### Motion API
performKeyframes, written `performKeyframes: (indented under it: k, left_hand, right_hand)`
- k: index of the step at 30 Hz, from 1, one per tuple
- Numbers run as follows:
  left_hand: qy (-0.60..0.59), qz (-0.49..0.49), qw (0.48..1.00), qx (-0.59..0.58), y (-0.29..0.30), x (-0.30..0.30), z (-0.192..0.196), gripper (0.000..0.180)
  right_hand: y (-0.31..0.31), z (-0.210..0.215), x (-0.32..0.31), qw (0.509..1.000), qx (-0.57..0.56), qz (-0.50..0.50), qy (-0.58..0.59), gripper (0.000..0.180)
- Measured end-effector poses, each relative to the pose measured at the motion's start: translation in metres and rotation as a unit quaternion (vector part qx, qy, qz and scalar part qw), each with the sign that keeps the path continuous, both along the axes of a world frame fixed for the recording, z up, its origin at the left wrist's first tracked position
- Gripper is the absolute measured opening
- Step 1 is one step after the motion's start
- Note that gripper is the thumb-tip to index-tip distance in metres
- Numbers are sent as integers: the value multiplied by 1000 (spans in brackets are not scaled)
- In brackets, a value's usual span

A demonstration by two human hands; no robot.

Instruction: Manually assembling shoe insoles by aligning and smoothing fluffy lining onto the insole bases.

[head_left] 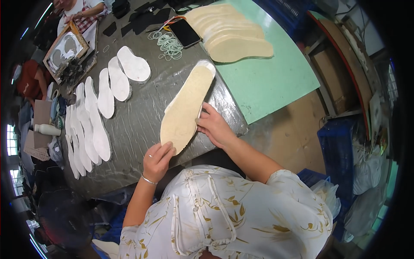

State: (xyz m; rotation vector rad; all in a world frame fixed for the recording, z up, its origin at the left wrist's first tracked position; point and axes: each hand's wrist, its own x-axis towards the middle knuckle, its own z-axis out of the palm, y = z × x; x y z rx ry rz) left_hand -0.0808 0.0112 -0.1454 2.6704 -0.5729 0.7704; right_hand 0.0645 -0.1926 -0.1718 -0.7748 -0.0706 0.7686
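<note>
A pale yellow insole (186, 108) is held over the near edge of the table, with a white layer peeking out along its toe and side. My left hand (158, 160) grips its near end, fingers on top. My right hand (214, 125) holds its right edge, the thumb and fingertips closed on the rim. To the left, several white insoles (103, 93) lie in an overlapping row. A fanned stack of pale yellow insoles (241, 46) lies on the far right.
The dark, film-covered table (142, 103) adjoins a green board (276, 82). A phone (185, 33) and pale rubber bands (169, 44) lie at the back. A framed screen (67, 51) stands far left, near another person (82, 13). Blue crates (340, 151) stand right.
</note>
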Motion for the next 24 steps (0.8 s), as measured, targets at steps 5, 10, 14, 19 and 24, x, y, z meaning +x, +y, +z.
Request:
performKeyframes:
  k: [5, 10, 14, 19, 24]
  left_hand:
    - [-19, -22, 998, 51, 4, -3, 3, 30]
    - [-26, -30, 997, 63, 7, -4, 7, 30]
    - [-36, -30, 997, 57, 7, -3, 5, 29]
    - [-25, -31, 999, 32, 2, 3, 5, 34]
    - [-8, 20, 997, -80, -14, 15, 11, 53]
  right_hand:
    - [1, 2, 2, 998, 56, 6, -41, 51]
    - [4, 7, 5, 996, 73, 7, -43, 50]
    - [4, 11, 5, 996, 70, -2, -48, 50]
    - [-2, 12, 7, 996, 65, -4, -56, 53]
    - [-23, 30, 33, 989, 89, -105, -53, 51]
